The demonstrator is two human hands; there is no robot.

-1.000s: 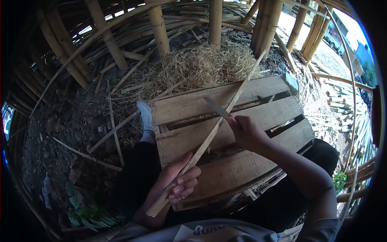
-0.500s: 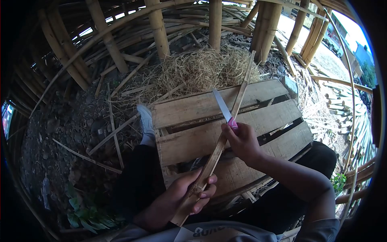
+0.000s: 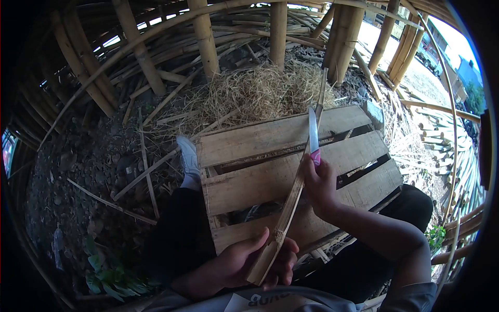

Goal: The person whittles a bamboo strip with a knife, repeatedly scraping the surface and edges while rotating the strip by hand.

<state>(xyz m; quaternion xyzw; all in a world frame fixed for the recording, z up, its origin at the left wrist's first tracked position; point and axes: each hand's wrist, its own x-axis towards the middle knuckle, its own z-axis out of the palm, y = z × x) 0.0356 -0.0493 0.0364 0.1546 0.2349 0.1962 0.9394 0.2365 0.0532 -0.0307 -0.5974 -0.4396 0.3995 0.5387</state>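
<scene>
A long split bamboo strip (image 3: 291, 205) slants over the slatted wooden table (image 3: 249, 187), its far end past the table's back edge. Around its near end is my left hand (image 3: 260, 260), the strip lying across the palm with the thumb raised and the fingers curled beneath. My right hand (image 3: 320, 184) is closed on the pink handle of a knife (image 3: 313, 130). The blade points away from me and lies along or just over the strip; whether it touches cannot be made out.
Behind the table is a heap of shavings (image 3: 254, 93) among upright bamboo posts (image 3: 278, 36). Loose strips (image 3: 148, 171) lie on the ground at the left, near a white shoe (image 3: 188, 156). Cut bamboo poles (image 3: 447, 171) are piled at the right.
The knife has turned more upright and shifted right, with my right hand slightly lower. The strip's near end has moved right and my left hand's grip has loosened, its thumb lifted.
</scene>
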